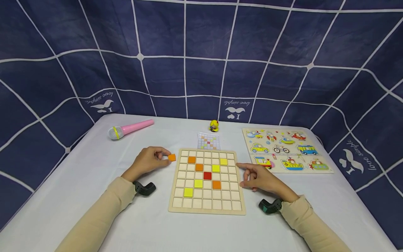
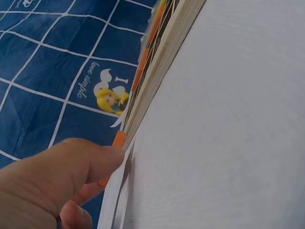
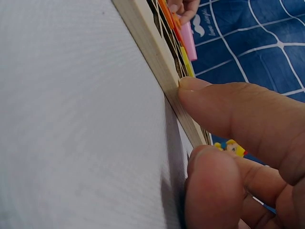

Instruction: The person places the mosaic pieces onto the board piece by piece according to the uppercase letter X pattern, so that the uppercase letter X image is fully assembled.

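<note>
Between the thumb and fingers of my left hand (image 1: 147, 161) is a small orange square tile (image 1: 171, 157), held just off the board's left side. The left wrist view shows my thumb against the tile (image 2: 119, 138). The wooden grid board (image 1: 207, 211) lies flat; orange and yellow tiles and one red tile (image 1: 207, 175) sit in some of its squares. My right hand (image 1: 260, 177) touches the board's right edge with thumb and forefinger, the forefinger stretched out. In the right wrist view, those fingertips meet the board's side (image 3: 157, 67). Behind the board lies a printed pattern card (image 1: 204, 138).
A pink toy microphone (image 1: 135, 127) lies at the back left. A small yellow-haired figurine (image 1: 214, 126) stands behind the card. To the right is a wooden vehicle puzzle (image 1: 283, 159). Dark blue cloth (image 1: 201, 77) with white lines hangs behind the white-covered table (image 1: 141, 227).
</note>
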Demonstrator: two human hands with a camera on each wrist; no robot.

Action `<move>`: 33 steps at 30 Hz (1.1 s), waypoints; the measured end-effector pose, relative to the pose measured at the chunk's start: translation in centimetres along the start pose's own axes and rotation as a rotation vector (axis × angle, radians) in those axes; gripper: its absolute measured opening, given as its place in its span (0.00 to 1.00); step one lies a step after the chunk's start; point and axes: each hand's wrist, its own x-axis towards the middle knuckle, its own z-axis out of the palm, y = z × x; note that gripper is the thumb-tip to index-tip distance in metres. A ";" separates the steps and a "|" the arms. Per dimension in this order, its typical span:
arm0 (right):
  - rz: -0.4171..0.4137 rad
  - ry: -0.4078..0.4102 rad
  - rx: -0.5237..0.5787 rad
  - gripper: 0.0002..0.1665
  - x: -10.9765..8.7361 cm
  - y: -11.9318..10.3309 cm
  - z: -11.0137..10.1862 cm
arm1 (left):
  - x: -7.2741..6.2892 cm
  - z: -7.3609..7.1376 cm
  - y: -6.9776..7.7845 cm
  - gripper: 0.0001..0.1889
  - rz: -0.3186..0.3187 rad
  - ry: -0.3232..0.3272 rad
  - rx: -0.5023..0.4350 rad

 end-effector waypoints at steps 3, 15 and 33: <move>-0.003 -0.002 -0.002 0.46 0.0 0.0 0.0 | -0.1 0.0 0.2 0.15 0.010 0.014 0.001; 0.001 0.000 0.005 0.46 0.0 0.2 0.0 | -0.6 0.5 3.1 0.14 0.105 0.036 -0.021; 0.013 0.005 -0.001 0.46 0.1 0.0 0.0 | -2.3 3.0 9.5 0.14 0.202 -0.060 -0.078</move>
